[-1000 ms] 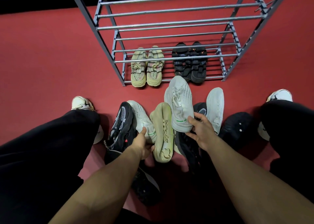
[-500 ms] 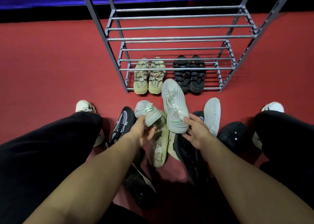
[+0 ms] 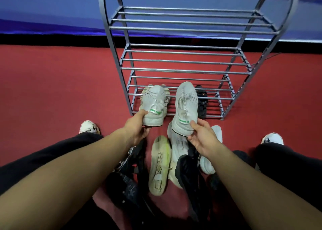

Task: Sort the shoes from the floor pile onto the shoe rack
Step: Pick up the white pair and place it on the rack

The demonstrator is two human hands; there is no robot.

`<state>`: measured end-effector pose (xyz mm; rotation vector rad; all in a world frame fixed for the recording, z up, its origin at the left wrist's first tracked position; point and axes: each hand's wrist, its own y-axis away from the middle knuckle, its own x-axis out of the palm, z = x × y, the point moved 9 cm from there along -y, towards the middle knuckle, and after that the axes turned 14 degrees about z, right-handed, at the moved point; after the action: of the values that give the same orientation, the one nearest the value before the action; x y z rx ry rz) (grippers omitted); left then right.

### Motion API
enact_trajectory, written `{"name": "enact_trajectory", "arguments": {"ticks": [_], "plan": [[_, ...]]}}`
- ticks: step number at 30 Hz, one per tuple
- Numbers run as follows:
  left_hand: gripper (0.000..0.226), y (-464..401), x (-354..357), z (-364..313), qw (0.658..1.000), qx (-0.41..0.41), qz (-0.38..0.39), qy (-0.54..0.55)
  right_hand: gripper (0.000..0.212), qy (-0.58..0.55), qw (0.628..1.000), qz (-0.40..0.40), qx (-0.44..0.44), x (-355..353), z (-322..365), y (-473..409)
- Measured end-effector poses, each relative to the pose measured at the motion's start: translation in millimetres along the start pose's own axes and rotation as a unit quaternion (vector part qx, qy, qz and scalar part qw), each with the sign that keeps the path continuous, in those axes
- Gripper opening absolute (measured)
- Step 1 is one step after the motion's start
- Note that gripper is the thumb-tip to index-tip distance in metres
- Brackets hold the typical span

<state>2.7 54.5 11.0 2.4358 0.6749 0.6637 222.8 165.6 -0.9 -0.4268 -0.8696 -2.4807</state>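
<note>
1. The left hand (image 3: 137, 128) grips the heel of a white knit trainer with a green heel tab (image 3: 154, 105), fingers closed around its sole edge. The shoe is held clear of the floor, centre frame, toe pointing at the rack.
2. The right hand (image 3: 202, 139) holds the heel of the matching white knit trainer with green tab (image 3: 186, 107), thumb on top and fingers beneath, just right of centre.
3. The grey metal tube shoe rack with arched side frames (image 3: 184, 71) stands in the upper centre on the red carpet floor (image 3: 61, 90). Its bottom tier already carries a pair of beige trainers (image 3: 167, 94), mostly hidden behind the left-hand shoe, and a pair of black sandals (image 3: 202, 100) at the right.
4. The floor pile (image 3: 174, 165) lies at lower centre between the person's legs: a cream shoe lying sole up (image 3: 159, 165), several black shoes, and further white shoes.
5. Judgement: the step in hand is carrying a matched pair to the rack; the task appears to be at an early stage.
6. Judgement: the next move calls for reaching both shoes forward to a free tier, toes inward, side by side, soles flat across the bars so that neither tips through.
</note>
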Motion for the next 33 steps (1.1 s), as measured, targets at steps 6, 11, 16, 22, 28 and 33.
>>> {"name": "enact_trajectory", "arguments": {"ticks": [6, 11, 16, 22, 28, 33], "plan": [[0.024, -47.3, -8.6, -24.9, 0.999, 0.026, -0.036, 0.021, 0.027, 0.138, 0.990, -0.017, -0.009, 12.0, 37.5, -61.9], [0.016, -105.8, -21.1, -64.0, 0.997, 0.052, -0.058, -0.001, 0.015, 0.207, 0.978, -0.029, -0.027, 35.2, 65.1, -132.8], [0.022, -167.0, -38.7, -98.1, 0.993, 0.048, -0.068, -0.082, 0.019, 0.224, 0.972, -0.057, -0.038, 56.3, 81.6, -196.3], [0.027, -213.6, -60.3, -118.8, 0.978, 0.052, -0.103, -0.174, 0.016, 0.229, 0.971, -0.062, -0.022, 73.2, 79.8, -251.8], [0.046, -227.5, -59.4, -116.7, 0.944, 0.069, -0.080, -0.314, 0.019, 0.378, 0.922, -0.078, -0.025, 79.2, 70.0, -270.8], [0.061, -213.7, -53.5, -124.7, 0.890, 0.057, -0.059, -0.449, 0.029, 0.504, 0.861, -0.063, 0.019, 81.8, 76.3, -263.5]]}}
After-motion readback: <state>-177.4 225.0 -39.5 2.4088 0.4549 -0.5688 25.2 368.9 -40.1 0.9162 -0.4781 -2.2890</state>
